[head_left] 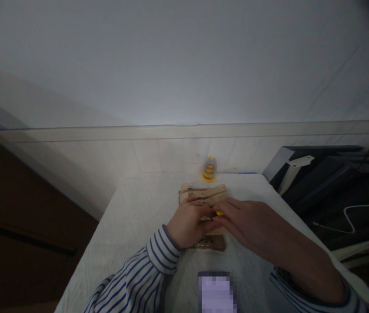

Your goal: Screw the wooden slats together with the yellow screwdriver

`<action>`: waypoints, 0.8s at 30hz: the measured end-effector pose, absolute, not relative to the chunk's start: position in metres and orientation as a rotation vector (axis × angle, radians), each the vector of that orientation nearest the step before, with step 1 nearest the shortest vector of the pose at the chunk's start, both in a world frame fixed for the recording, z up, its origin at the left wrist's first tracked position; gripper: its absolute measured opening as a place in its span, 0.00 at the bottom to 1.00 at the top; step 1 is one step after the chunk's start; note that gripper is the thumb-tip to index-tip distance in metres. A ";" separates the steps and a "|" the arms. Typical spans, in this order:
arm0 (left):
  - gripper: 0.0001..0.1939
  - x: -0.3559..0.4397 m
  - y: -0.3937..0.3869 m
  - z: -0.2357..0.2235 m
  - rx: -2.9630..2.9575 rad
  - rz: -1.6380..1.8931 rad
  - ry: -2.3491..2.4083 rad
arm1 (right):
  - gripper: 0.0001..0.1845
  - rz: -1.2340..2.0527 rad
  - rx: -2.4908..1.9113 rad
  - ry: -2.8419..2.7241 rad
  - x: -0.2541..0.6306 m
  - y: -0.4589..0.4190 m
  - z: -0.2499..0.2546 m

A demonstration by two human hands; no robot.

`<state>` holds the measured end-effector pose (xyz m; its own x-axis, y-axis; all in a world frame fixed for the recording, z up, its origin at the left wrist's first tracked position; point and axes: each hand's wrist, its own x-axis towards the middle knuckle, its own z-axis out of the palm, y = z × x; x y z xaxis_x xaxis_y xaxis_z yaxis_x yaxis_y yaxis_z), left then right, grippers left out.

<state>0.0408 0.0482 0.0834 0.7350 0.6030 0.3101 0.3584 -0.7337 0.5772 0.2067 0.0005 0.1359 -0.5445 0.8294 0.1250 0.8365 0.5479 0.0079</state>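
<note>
My left hand (189,221) lies over several pale wooden strips (217,191), its fingers curled round the near ones. Fingertips of my right hand (241,215) meet those of the left above the wood. Between the right thumb and fingers shows a small yellow thing (219,213), mostly hidden, so its kind cannot be made out. Under the strips is a brown flat sheet (215,243) with dark markings. Behind the wood stands an upright clear bottle (209,169) with a yellow tip, amber contents and a label.
The white-covered table (132,217) meets a pale wall (171,152) at the back. A pixelated phone-like rectangle (217,293) lies at the near edge. Dark panels (321,187) and a white cable (349,217) are on the right, a brown cabinet (24,217) on the left.
</note>
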 end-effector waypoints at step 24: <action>0.11 0.045 0.043 0.084 2.426 0.710 0.875 | 0.06 -0.296 -1.461 -2.620 0.203 0.000 0.136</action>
<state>0.0454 0.0432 0.0841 0.6639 0.6811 0.3088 0.4424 -0.6906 0.5722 0.2031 0.0001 0.1360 -0.5238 0.8267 0.2053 0.8517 0.5128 0.1081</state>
